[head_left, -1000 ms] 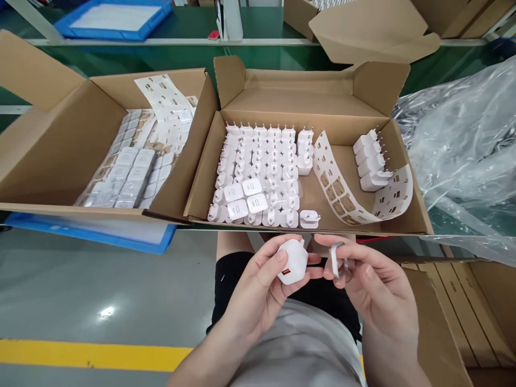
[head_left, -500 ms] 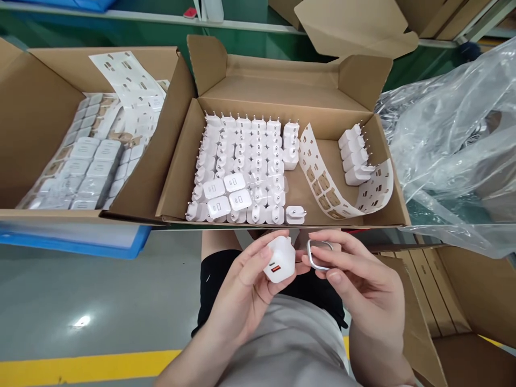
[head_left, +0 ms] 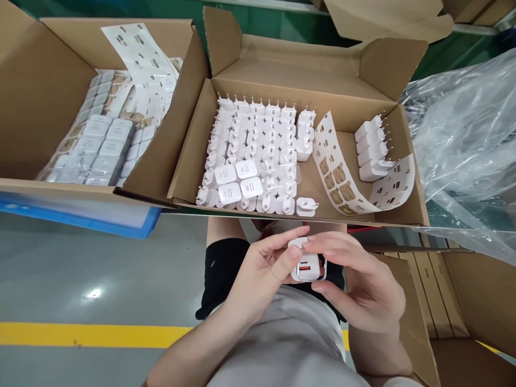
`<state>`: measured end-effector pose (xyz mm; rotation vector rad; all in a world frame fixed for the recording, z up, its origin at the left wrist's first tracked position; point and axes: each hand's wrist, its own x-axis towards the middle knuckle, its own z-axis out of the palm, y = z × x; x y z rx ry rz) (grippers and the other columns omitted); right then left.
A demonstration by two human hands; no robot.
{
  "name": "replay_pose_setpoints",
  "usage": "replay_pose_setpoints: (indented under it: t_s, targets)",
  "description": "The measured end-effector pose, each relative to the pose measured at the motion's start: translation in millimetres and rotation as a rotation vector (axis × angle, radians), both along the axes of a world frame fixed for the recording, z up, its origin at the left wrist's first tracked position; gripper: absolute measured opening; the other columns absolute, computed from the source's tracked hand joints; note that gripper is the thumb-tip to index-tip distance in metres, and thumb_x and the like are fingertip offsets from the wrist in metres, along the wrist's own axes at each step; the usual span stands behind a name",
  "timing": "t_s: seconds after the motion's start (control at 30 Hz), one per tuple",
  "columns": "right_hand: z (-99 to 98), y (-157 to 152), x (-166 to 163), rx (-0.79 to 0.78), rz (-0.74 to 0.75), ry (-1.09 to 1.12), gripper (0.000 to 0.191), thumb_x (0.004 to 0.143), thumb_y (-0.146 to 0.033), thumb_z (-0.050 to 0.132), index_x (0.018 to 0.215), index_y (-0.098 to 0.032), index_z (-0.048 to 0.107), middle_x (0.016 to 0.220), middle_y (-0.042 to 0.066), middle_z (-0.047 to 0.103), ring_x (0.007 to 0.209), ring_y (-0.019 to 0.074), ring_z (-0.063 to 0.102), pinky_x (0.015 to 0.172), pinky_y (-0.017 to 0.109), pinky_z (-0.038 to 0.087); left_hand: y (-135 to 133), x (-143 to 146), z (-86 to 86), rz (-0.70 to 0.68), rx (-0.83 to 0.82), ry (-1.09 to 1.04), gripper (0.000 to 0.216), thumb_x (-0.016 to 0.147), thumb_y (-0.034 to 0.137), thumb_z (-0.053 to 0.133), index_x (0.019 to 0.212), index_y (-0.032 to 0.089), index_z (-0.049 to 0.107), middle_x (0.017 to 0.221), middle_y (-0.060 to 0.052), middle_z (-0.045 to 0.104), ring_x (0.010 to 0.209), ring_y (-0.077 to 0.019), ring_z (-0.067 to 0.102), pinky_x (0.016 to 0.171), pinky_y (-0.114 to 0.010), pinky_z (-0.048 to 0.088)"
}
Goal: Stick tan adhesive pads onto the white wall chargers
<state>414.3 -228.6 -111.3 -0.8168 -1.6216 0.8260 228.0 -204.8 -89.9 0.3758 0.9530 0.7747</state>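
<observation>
My left hand (head_left: 268, 266) is closed round a white charger plug (head_left: 308, 259) whose end, with a small slot and a red-orange USB port, faces up toward me. In my right hand (head_left: 358, 269), fingertips grip a thin silvery rounded-square ring (head_left: 324, 271). The ring sits against the charger's port end, partly around it; fingers hide some of its outline. Just beyond the hands stands an open cardboard box (head_left: 298, 212) holding rows of white chargers (head_left: 258, 134), most with pins showing, and a few lying port side up (head_left: 238, 181).
A curved white die-cut sheet (head_left: 342, 185) and a short row of chargers (head_left: 371, 148) occupy the box's right side. At left, another box (head_left: 161, 123) holds bagged chargers and label sheets. Clear plastic (head_left: 467, 140) lies at right, above an open carton (head_left: 475, 290).
The charger has moved right and been turned so its port end faces me. The ring, apart from it before, is now against it. The whole view has shifted slightly.
</observation>
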Motion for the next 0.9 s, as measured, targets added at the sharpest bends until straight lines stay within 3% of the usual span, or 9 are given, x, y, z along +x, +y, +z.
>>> replay_pose_setpoints:
  t_s: [0.1,0.3,0.47,0.57,0.73,0.9]
  targets:
    - [0.9,1,0,0.008,0.017,-0.019,0.068,0.093,-0.005,0.077,0.154,-0.031,0.065,0.129,0.011,0.085,0.121,0.0289,0.080,0.102,0.048,0.067,0,-2,-1.1,-0.046,0.007,0.006,0.077,0.063,0.065,0.102,0.123,0.018,0.088,0.094,-0.011,0.088,0.079,-0.0218,0.082,0.067,-0.025,0.065]
    - [4.1,3,4,0.088,0.045,-0.090,0.076,0.092,-0.002,0.076,0.160,-0.031,0.060,0.128,0.009,0.086,0.124,0.0245,0.079,0.102,0.041,0.069,1,-3,1.6,-0.031,-0.065,0.003,0.063,0.064,0.065,0.102,0.103,0.016,0.093,0.100,-0.013,0.089,0.079,-0.0201,0.081,0.064,-0.022,0.063]
    - [11.3,3,9,0.147,0.085,-0.252,0.086,0.093,0.001,0.074,0.168,-0.031,0.049,0.131,0.008,0.085,0.131,0.0245,0.076,0.103,0.039,0.069,4,-1,6.1,-0.026,-0.144,-0.026,0.064,0.060,0.061,0.105,0.106,0.019,0.092,0.085,-0.008,0.087,0.073,-0.0164,0.079,0.062,-0.019,0.060]
    - [14.0,1,13,0.125,0.109,-0.317,0.088,0.093,0.000,0.075,0.170,-0.032,0.046,0.135,0.008,0.083,0.136,0.0245,0.074,0.107,0.040,0.067,4,0,6.8,-0.024,-0.160,-0.044,0.061,0.060,0.058,0.106,0.106,0.019,0.092,0.079,-0.005,0.085,0.072,-0.0162,0.079,0.063,-0.019,0.060]
    - [18.7,-2,15,0.072,0.115,-0.364,0.088,0.095,-0.001,0.075,0.171,-0.033,0.044,0.136,0.006,0.083,0.136,0.0233,0.074,0.110,0.039,0.066,2,-1,5.1,-0.025,-0.168,-0.068,0.058,0.064,0.055,0.105,0.105,0.017,0.091,0.086,-0.006,0.086,0.074,-0.0161,0.079,0.065,-0.020,0.060]
    - [26.5,-1,15,0.028,0.110,-0.388,0.085,0.097,-0.001,0.073,0.170,-0.036,0.045,0.134,0.005,0.084,0.133,0.0243,0.076,0.109,0.040,0.068,1,-2,7.4,-0.111,-0.116,-0.055,0.057,0.074,0.061,0.098,0.107,0.014,0.090,0.090,-0.010,0.087,0.080,-0.0203,0.081,0.069,-0.024,0.063]
